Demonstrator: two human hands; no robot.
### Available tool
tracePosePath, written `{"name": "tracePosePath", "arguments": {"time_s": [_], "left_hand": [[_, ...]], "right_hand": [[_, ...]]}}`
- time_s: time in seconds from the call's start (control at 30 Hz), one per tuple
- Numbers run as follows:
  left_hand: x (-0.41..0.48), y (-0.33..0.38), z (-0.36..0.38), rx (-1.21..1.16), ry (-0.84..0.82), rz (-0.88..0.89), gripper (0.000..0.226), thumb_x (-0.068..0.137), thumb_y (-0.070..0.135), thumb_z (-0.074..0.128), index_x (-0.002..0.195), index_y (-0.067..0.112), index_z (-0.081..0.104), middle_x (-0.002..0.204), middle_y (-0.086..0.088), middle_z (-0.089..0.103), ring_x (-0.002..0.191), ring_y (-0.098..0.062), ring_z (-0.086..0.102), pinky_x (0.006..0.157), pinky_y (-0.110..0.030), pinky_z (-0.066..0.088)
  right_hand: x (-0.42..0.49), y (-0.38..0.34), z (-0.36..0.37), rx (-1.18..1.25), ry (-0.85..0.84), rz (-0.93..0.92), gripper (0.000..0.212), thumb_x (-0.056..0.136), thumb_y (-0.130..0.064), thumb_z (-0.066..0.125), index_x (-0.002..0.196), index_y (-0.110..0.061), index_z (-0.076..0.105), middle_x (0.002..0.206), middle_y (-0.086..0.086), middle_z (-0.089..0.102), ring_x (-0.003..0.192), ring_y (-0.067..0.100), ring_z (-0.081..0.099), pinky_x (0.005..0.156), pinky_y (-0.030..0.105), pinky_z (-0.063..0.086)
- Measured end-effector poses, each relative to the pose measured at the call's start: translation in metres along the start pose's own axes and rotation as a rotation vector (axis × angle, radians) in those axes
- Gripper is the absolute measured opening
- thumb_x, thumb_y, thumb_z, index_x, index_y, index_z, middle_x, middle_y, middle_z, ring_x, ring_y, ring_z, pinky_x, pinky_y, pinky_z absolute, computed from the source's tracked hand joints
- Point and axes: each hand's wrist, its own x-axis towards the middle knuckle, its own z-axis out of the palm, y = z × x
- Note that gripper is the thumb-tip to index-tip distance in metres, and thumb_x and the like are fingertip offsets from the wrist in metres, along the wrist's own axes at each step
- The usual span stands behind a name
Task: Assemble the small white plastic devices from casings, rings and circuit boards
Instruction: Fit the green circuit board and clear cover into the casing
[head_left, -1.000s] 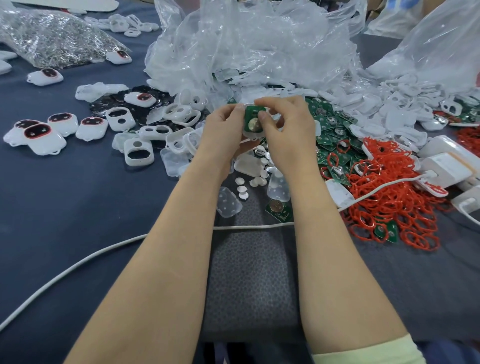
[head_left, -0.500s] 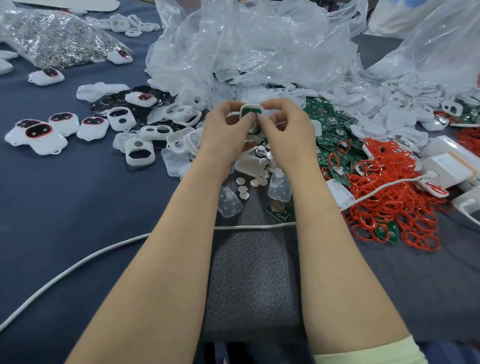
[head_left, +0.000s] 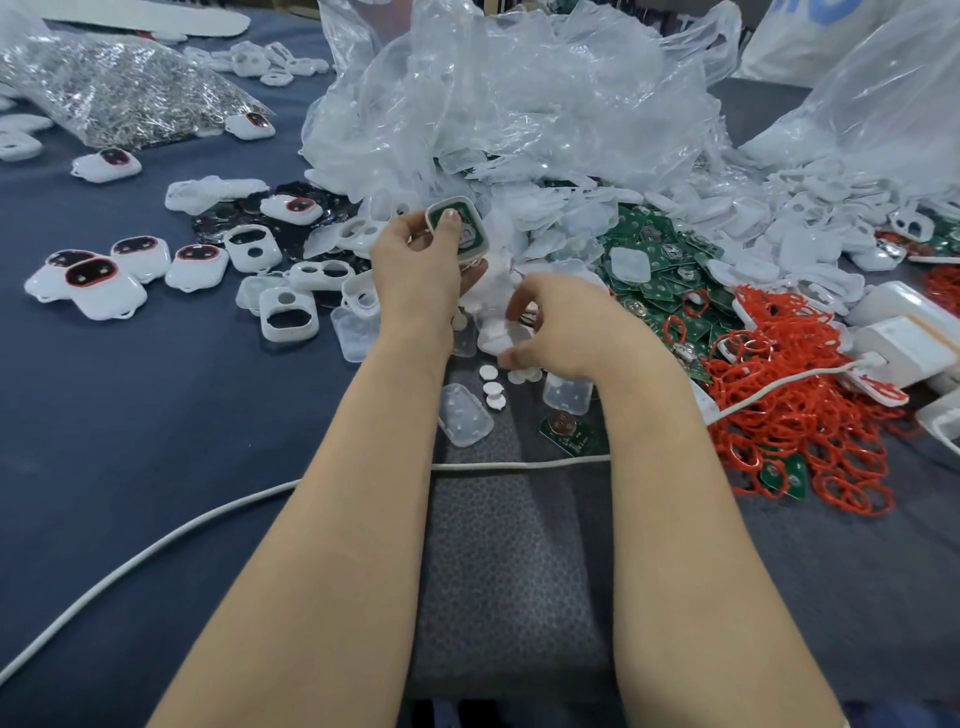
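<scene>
**Entry: half-built device, held over the parts heap**

Location. One white casing (head_left: 470, 205), open side up, with a green circuit board (head_left: 462, 231) seated in it, is held above the table (head_left: 130, 441), in front of the crumpled plastic bags (head_left: 519, 93). Finished devices (head_left: 98, 280) lie well apart to the left. The loose boards (head_left: 660, 249) and red rings (head_left: 789, 395) are heaped to the right.

Risks.
- The board is probably not yet fastened. If the thumb lifts or the casing tips, it could slide out into the heap.
- One hand alone carries the casing, so a knock from the returning right hand could twist it loose.
- The white discs (head_left: 491, 387) are small and lie close together. A hasty pinch could take two or flick one away.
- The cable (head_left: 208, 517) runs under both forearms, and a drawn-back arm could drag it through the parts.

Fingers.
- Left hand (head_left: 415, 265): the fingers are curled round the casing's edge and the thumb is pressed flat on the board.
- Right hand (head_left: 571, 322): it is low over the discs. Its fingers (head_left: 524, 304) are curled, with thumb and forefinger nearly together on a small pale piece (head_left: 511, 335). Whether that piece is clear of the table cannot be told.
</scene>
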Motion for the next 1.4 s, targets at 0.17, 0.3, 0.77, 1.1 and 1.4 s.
{"name": "tracePosePath", "arguments": {"time_s": [0.17, 0.3, 0.77, 1.1, 1.4], "left_hand": [[-0.001, 0.0, 0.001, -0.023, 0.007, 0.004, 0.016, 0.095, 0.01, 0.058, 0.084, 0.02, 0.052, 0.09, -0.003, 0.059, 0.077, -0.015, 0.065, 0.053, -0.019, 0.053], [-0.001, 0.001, 0.0, -0.039, 0.012, 0.002, 0.015, 0.095, 0.009, 0.058, 0.084, 0.018, 0.052, 0.089, -0.003, 0.059, 0.077, -0.017, 0.065, 0.053, -0.019, 0.053], [-0.005, -0.001, 0.004, 0.074, -0.095, -0.059, 0.005, 0.095, 0.01, 0.058, 0.099, 0.009, 0.057, 0.104, -0.013, 0.063, 0.076, -0.017, 0.066, 0.053, -0.019, 0.054], [-0.007, -0.003, 0.004, 0.163, -0.169, -0.076, 0.009, 0.094, 0.009, 0.057, 0.089, 0.016, 0.056, 0.097, -0.011, 0.065, 0.071, -0.016, 0.068, 0.053, -0.019, 0.054], [-0.007, -0.004, 0.005, 0.162, -0.2, -0.087, 0.009, 0.099, 0.012, 0.049, 0.097, 0.015, 0.056, 0.093, -0.005, 0.063, 0.077, -0.016, 0.067, 0.057, -0.023, 0.057]], "right_hand": [[0.003, 0.0, 0.005, -0.058, 0.036, 0.051, 0.053, 0.077, -0.032, 0.076, 0.119, -0.012, 0.052, 0.118, 0.012, 0.056, 0.108, 0.033, 0.054, 0.091, 0.044, 0.048], [0.002, -0.003, 0.006, 0.049, 0.164, -0.027, 0.038, 0.084, -0.038, 0.068, 0.106, -0.007, 0.063, 0.103, 0.011, 0.065, 0.097, 0.029, 0.059, 0.085, 0.041, 0.05], [0.01, 0.022, -0.004, 0.795, 0.461, -0.044, 0.013, 0.095, -0.026, 0.056, 0.099, -0.021, 0.067, 0.056, -0.006, 0.055, 0.044, 0.003, 0.044, 0.048, 0.021, 0.036], [0.008, 0.012, -0.005, 1.244, 0.391, -0.157, 0.02, 0.092, -0.001, 0.055, 0.091, -0.016, 0.068, 0.076, 0.002, 0.069, 0.063, 0.006, 0.064, 0.067, 0.02, 0.055], [0.011, 0.016, -0.006, 1.202, 0.447, -0.11, 0.019, 0.092, -0.004, 0.057, 0.1, -0.021, 0.055, 0.083, -0.007, 0.066, 0.074, 0.005, 0.061, 0.067, 0.019, 0.049]]}}
